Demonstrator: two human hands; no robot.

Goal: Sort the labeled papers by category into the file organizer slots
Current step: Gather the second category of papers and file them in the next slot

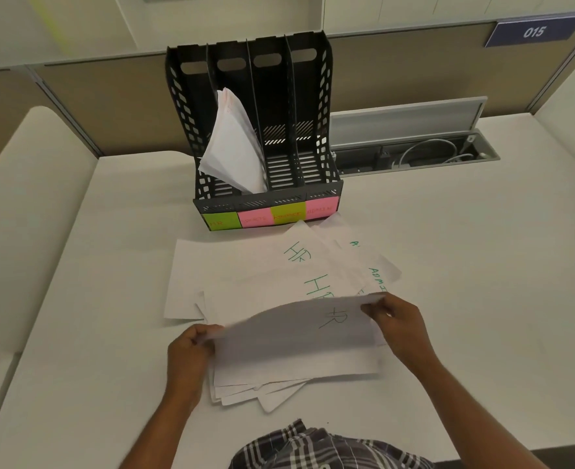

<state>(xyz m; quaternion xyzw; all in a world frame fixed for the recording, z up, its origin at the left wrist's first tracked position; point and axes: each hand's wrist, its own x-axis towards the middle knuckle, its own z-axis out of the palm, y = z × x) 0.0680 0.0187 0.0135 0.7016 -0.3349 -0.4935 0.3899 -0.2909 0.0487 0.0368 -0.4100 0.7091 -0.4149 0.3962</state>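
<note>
Your left hand and right hand each pinched an end of the thin white "HR" paper sheet, lifted above the worktop pile. It sagged between grips: light, limp, crease-prone.

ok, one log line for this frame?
left hand: grips sheet | right hand: pinches sheet | organizer: papers in second slot

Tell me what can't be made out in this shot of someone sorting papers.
All from the head camera:
- Middle sticky labels on the file organizer: writing too small and blurred.
- Lower sheets in the spread pile: words covered by sheets above.
- Lifted sheet held by the left hand and right hand: only its back shows, lettering mirrored.
- Papers in the organizer's second slot: text too faint.
- Cable tray: contents dark.
</note>
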